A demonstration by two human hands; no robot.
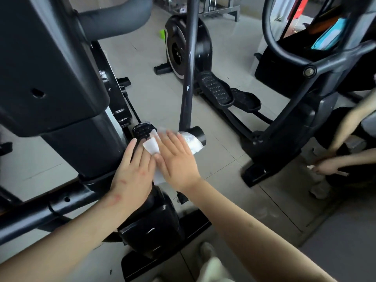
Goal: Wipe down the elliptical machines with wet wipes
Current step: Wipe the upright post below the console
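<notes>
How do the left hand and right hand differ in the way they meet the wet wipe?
The right hand lies across the wet wipe, covering its middle; the left hand touches only its left edge. The left hand's back bears red scratches; the right hand's shows none. Both are flat, backs up, fingers straight.

Bare forearms (254, 226); scratch marks across left hand (132, 176) (wrist too); pale trousers (212, 269).

Soft even light, faint shadows; motion blur mid-frame; wide-angle bend @ edges.
</notes>
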